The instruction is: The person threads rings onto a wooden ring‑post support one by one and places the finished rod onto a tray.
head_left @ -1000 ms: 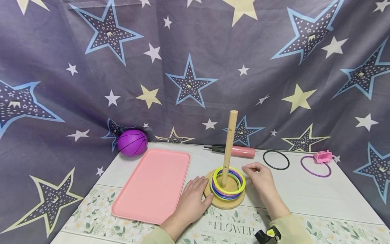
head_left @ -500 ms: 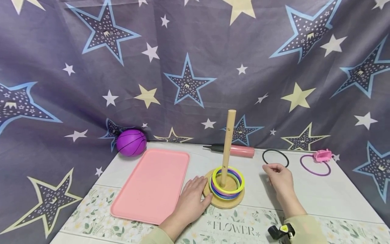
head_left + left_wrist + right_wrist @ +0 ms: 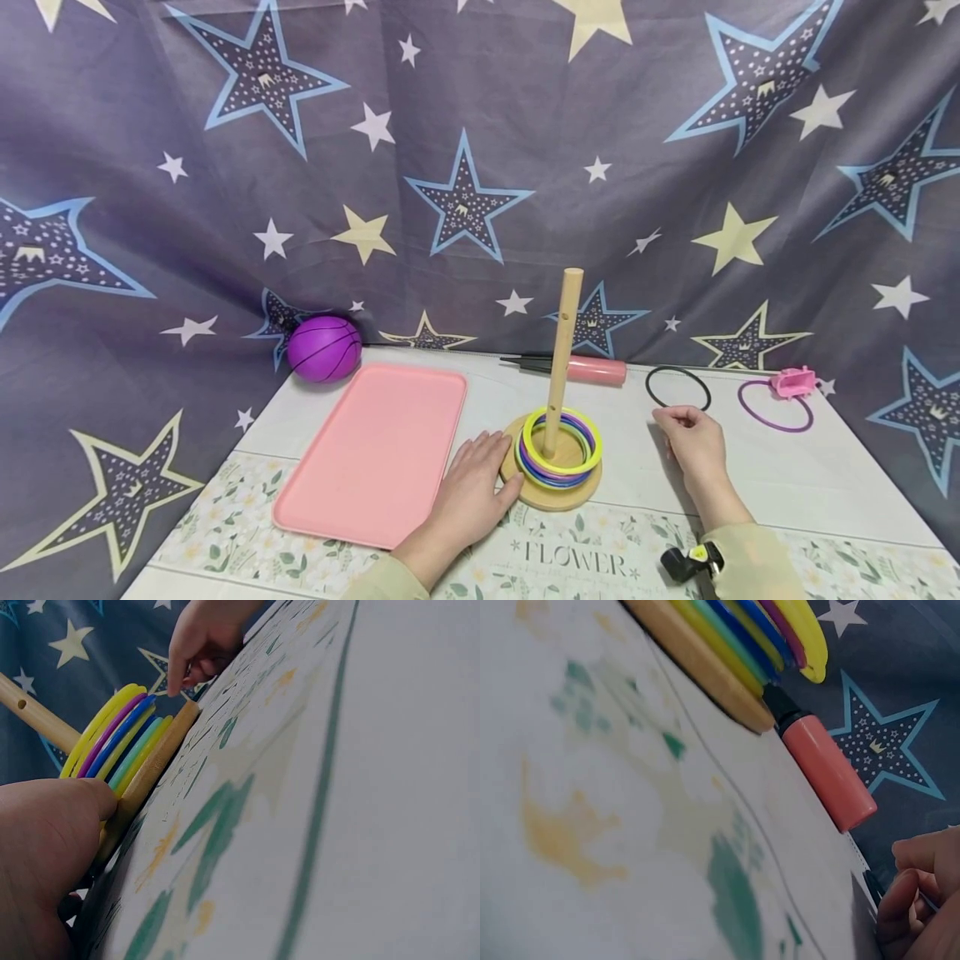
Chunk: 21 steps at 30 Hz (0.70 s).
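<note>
My left hand (image 3: 474,485) lies flat at the left side of the round wooden base (image 3: 553,500), its fingers extended along the edge. The thumb rests by the base's rim in the left wrist view. From the base rises a wooden peg (image 3: 564,358) with several stacked rings (image 3: 561,475) around its foot, a yellow one (image 3: 97,727) on top. To the right, my right hand (image 3: 693,442) hovers over the table with loosely curled fingers and nothing visible in them. Its fingertips are just in front of a black ring (image 3: 705,387), overlapping its near edge in the head view.
A pink tray (image 3: 375,454) lies left of the base. Behind it is a purple ball (image 3: 325,350). A pink pump (image 3: 596,371) lies behind the peg. At the right back are a purple ring (image 3: 776,427) and a pink plastic piece (image 3: 793,383). A starry curtain (image 3: 465,108) hangs behind.
My right hand has moved right, away from the stacked rings, to the black ring, then stays nearly still. The left hand keeps its place at the base.
</note>
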Motion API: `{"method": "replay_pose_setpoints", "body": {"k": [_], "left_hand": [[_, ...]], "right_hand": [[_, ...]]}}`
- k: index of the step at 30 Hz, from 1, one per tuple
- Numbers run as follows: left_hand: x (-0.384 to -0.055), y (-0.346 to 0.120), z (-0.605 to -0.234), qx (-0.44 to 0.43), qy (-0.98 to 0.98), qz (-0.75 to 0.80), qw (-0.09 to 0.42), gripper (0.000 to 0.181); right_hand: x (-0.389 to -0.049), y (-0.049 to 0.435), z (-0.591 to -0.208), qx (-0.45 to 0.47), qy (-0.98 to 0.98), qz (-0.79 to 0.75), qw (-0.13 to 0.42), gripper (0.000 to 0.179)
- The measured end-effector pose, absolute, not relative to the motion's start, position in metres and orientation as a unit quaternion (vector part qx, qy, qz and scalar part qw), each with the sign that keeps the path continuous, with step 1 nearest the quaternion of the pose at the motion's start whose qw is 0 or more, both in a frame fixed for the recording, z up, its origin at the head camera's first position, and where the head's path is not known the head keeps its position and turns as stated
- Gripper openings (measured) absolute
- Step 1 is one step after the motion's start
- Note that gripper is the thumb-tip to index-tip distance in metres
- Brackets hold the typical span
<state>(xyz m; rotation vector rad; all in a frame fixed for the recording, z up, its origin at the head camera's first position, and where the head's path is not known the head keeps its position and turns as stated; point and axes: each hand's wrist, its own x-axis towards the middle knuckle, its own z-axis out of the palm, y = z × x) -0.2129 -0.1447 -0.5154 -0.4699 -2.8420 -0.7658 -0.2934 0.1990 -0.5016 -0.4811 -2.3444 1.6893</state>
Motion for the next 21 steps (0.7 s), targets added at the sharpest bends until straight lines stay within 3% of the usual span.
{"method": "replay_pose_setpoints", "body": {"k": [21], "left_hand": [[-0.213, -0.144, -0.516, -0.156, -0.952, -0.250, 0.083, 0.063]], "right_hand": [[-0.320, 0.229, -0.509, -0.135, -0.850, 0.486, 0.151, 0.030]]}}
